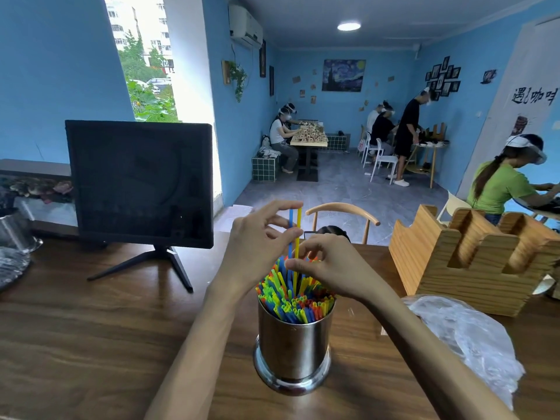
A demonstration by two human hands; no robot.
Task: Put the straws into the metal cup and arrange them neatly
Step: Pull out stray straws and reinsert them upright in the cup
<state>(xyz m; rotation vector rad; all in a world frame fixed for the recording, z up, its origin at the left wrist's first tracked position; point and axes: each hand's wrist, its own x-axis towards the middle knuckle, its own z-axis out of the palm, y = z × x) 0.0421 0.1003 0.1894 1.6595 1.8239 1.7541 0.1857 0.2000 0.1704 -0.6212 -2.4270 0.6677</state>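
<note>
Nearest the lens, two bare forearms reaching in from the bottom edge toward one metal cup (293, 344) standing upright on the wooden table (91, 344). A single shiny steel cylinder with a flared base, packed to the rim with straws (295, 301) (too many to count): green, yellow, blue, red and orange, open ends upward, most leaning and fanned out unevenly rather than level.

Two straws raised well above the bundle, side by side and nearly vertical: one yellow straw (298, 237) and one blue straw (291, 231), lower ends down among the others. Left hand (257, 247) over the cup's far left, fingers curled, fingertips pinching the tops of the two tall straws. Right hand (327, 265) just right of them, thumb and forefinger closed on the yellow straw lower down, remaining fingers curled.

Around the cup: one dark monitor (139, 183) on a stand to the left, one wooden rack (472, 259) with slots to the right, one crumpled clear plastic bag (466, 338) in front of the rack, one steel vessel (13, 228) at the left edge. Beyond the table, one wooden chair back (342, 212) and several people seated or standing in a blue-walled room.
</note>
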